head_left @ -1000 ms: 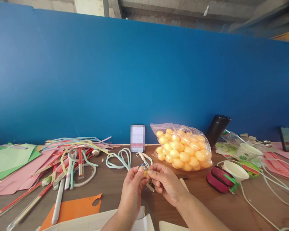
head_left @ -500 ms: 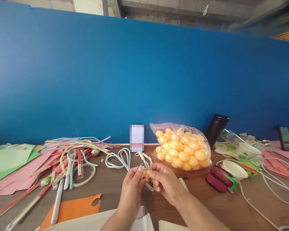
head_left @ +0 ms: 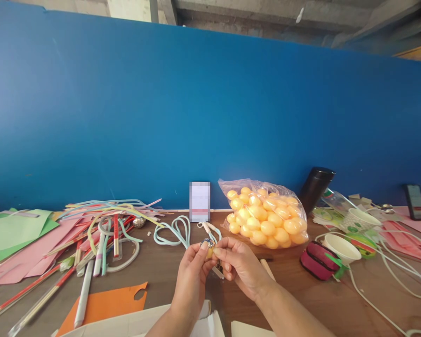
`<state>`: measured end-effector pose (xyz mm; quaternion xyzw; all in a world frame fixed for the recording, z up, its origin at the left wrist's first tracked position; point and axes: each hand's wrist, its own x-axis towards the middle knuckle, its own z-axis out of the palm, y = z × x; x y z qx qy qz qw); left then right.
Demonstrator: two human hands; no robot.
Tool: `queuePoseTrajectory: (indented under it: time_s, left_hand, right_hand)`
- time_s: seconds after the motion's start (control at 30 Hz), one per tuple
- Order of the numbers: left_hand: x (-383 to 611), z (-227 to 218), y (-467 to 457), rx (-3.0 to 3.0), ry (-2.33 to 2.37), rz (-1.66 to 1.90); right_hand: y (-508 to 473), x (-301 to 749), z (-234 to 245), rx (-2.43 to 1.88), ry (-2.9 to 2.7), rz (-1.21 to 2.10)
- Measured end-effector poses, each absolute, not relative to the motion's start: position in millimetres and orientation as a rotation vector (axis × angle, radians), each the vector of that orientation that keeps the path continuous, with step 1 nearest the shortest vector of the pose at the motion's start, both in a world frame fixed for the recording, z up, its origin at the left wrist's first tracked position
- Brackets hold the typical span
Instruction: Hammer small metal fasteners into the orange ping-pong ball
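Note:
Low in the middle of the view, both my hands meet over a small trinket (head_left: pixel 209 252) with blue, metallic and yellow parts; its exact kind is hard to make out. My left hand (head_left: pixel 192 271) pinches it from the left between thumb and fingers. From the other side, my right hand (head_left: pixel 242 267) grips its edge with thumb and forefinger, the other fingers curled below. Fingers cover much of the trinket. Just beyond lies a light blue cord (head_left: pixel 175 238) in loops, with a white end piece and small ring close to my fingertips.
A pixelated phone-like card (head_left: pixel 199 202) stands against the blue partition (head_left: pixel 210 112). To its right sits a clear bag of orange-yellow balls (head_left: pixel 266 220), then a black bottle (head_left: pixel 315 189) and maroon pouch (head_left: pixel 319 260). Chopsticks and tubes (head_left: pixel 101 238) crowd the left, near orange paper (head_left: pixel 108 304).

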<state>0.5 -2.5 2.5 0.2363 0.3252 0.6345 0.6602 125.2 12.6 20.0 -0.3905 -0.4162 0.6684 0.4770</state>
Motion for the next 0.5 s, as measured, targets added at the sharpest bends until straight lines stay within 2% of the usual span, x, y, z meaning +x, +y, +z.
queuePoseTrajectory:
  time_s: [0.5]
  left_hand:
    - [2.4, -0.7, -2.5, 0.614, 0.77, 1.465]
  right_hand:
    - [11.2, 122.4, 19.5, -0.978, -1.085, 1.599]
